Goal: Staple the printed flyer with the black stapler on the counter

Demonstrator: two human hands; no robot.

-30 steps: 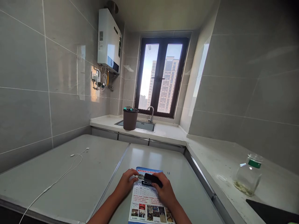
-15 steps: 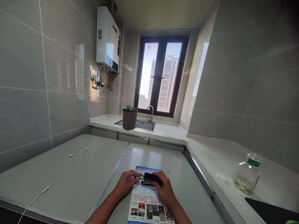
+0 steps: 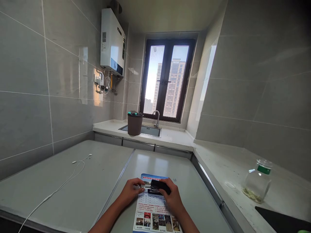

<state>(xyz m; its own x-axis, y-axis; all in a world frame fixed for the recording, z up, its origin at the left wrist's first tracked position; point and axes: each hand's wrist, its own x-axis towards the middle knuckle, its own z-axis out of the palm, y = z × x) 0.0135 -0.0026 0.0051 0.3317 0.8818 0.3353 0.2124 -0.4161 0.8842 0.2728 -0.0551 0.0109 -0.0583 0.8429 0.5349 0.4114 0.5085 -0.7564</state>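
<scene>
A black stapler [image 3: 157, 186] is held level between my two hands, above a printed leaflet [image 3: 152, 208]. My right hand [image 3: 172, 194] wraps round its black body. From its left end sticks a shiny metal rail [image 3: 146, 186], and the fingers of my left hand [image 3: 131, 191] are closed on the end of that rail. Blue-edged and covered in text, a table and small photos, the leaflet lies flat on the pale board. Just past its upper right corner lie small loose staples [image 3: 175, 180].
A white cable [image 3: 62, 186] trails over the board's left half. On the right counter stands a glass jar [image 3: 258, 181] with pale bits in its bottom, near a black panel [image 3: 279, 220]. At the back, a brown bin [image 3: 135, 125] stands by the sink [image 3: 152, 130].
My right hand and the stapler body have shifted very slightly right, and a little more metal rail shows. My left hand stays almost in place.
</scene>
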